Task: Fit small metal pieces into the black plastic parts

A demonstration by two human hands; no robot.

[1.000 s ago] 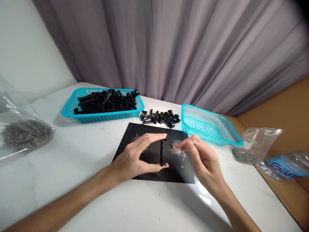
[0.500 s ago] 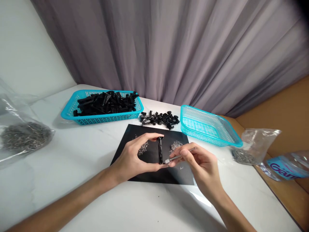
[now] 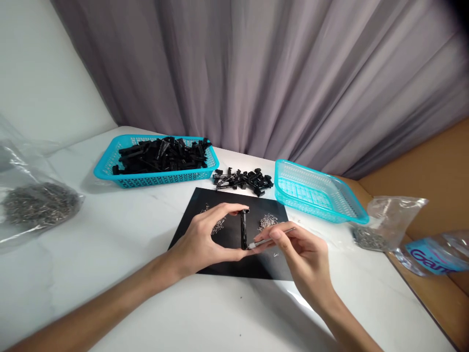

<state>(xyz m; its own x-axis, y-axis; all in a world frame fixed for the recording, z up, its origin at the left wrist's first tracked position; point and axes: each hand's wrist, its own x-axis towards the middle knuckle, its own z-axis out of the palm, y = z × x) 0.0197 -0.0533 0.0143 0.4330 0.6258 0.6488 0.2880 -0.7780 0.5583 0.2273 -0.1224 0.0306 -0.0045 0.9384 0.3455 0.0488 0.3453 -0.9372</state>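
My left hand (image 3: 205, 237) grips a narrow black plastic part (image 3: 244, 230) by its two ends, thumb below and fingers above, so it stands lengthwise over the black mat (image 3: 234, 269). In my right hand (image 3: 302, 249) is a slim silver pen-like tool (image 3: 269, 239), pinched between thumb and fingers. Its tip meets the lower end of the black part, close to my left thumb; the exact contact is too small to make out. Small metal pieces lie in a right pile (image 3: 268, 221) and in a left pile (image 3: 219, 226), which my left hand partly covers.
Behind the mat lies a heap of black parts (image 3: 244, 181). A blue basket (image 3: 106, 166) full of black parts stands back left, another blue basket (image 3: 322, 212) back right. Bags of metal pieces lie at left (image 3: 40, 205) and right (image 3: 373, 237), with a plastic bottle (image 3: 432, 254) beyond.
The silver tool has tilted slightly flatter and its tip has shifted a little left at the part's lower end. My left hand keeps its hold almost unmoved.
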